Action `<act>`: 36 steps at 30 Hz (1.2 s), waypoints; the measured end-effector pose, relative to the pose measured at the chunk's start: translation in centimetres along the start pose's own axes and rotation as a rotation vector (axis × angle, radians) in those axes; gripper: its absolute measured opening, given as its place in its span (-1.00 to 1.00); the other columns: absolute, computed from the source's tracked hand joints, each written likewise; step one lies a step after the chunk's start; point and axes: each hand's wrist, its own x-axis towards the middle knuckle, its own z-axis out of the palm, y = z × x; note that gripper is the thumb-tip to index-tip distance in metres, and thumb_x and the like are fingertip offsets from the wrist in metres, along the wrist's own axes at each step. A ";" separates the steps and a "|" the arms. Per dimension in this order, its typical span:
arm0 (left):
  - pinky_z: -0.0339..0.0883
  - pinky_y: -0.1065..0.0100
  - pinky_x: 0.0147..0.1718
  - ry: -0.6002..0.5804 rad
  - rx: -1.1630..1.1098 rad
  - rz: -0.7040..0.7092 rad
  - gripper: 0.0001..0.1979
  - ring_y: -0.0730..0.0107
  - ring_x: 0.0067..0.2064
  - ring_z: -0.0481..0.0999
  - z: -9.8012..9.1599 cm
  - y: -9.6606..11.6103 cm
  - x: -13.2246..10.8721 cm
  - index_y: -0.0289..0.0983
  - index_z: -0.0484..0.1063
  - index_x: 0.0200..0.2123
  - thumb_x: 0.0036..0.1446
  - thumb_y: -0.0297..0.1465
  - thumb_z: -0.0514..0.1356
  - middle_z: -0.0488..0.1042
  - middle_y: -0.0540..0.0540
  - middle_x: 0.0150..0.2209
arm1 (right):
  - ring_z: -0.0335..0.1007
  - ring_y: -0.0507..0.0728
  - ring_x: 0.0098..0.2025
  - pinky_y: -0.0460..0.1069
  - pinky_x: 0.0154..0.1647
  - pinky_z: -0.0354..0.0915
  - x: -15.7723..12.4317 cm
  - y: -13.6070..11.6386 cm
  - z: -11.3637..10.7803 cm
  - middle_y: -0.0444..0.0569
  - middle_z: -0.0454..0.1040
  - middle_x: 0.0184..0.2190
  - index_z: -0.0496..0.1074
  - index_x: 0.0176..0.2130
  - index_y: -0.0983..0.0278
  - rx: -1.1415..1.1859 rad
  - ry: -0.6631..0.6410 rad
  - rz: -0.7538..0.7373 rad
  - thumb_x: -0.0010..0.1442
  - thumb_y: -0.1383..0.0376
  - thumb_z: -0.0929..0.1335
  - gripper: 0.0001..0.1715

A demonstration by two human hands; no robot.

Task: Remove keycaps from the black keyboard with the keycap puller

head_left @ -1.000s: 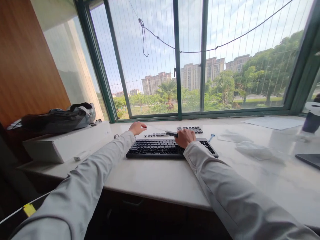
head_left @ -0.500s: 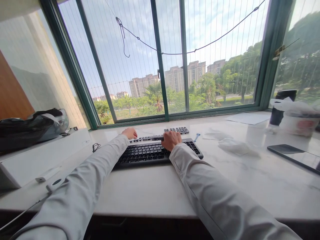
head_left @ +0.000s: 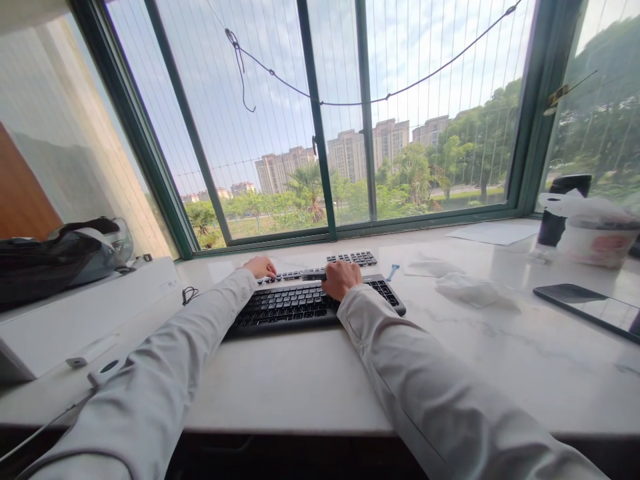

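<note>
A black keyboard [head_left: 285,310] lies on the white marble-patterned counter in front of me. Behind it, a row of loose black keycaps [head_left: 287,275] is laid out, and a block of more keycaps [head_left: 353,258] sits farther back to the right. My left hand [head_left: 260,267] is at the left end of the row, fingers curled together with the tips low by the keycaps; whatever they pinch is too small to make out. Over the keyboard's right part, my right hand [head_left: 341,279] is closed around a narrow dark object [head_left: 314,275] pointing left, its kind unclear.
A small blue tool [head_left: 393,272] lies right of the keyboard, near crumpled clear plastic bags [head_left: 467,290]. Farther right are a dark tablet [head_left: 590,307], a tub [head_left: 597,243] and a black cup [head_left: 553,227]. A white box [head_left: 90,313] with a black bag stands at left.
My left hand's fingertips have dipped slightly toward the row of keycaps. My right hand stays almost in place with the dark object; the whole view has shifted a little.
</note>
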 end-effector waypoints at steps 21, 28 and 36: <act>0.29 0.50 -0.25 0.082 0.044 -0.044 -0.79 0.35 -0.14 0.51 -0.6 1.2 -1.6 -0.06 0.60 -0.26 0.03 -0.25 0.22 0.58 0.02 -0.15 | 0.45 0.21 -0.22 0.04 -0.20 0.25 -0.1 0.0 -0.3 0.19 0.53 -0.28 0.52 -0.26 0.35 0.042 -0.037 0.008 0.07 0.29 0.28 -0.71; 0.30 0.48 -0.19 0.107 0.049 -0.043 -0.78 0.35 -0.13 0.51 -0.8 1.6 -1.9 -0.07 0.59 -0.24 0.05 -0.26 0.18 0.58 0.02 -0.14 | 0.46 0.22 -0.21 0.05 -0.19 0.25 -0.1 0.0 -0.2 0.19 0.53 -0.27 0.53 -0.25 0.34 0.034 -0.039 0.004 0.08 0.29 0.27 -0.70; 0.29 0.44 -0.17 0.145 0.054 -0.047 -0.79 0.32 -0.11 0.50 -1.1 1.8 -2.8 -0.07 0.59 -0.25 0.07 -0.28 0.18 0.57 0.01 -0.13 | 0.46 0.21 -0.22 0.04 -0.21 0.24 -0.1 0.1 -0.2 0.19 0.53 -0.28 0.53 -0.27 0.35 0.032 -0.023 0.006 0.07 0.31 0.27 -0.71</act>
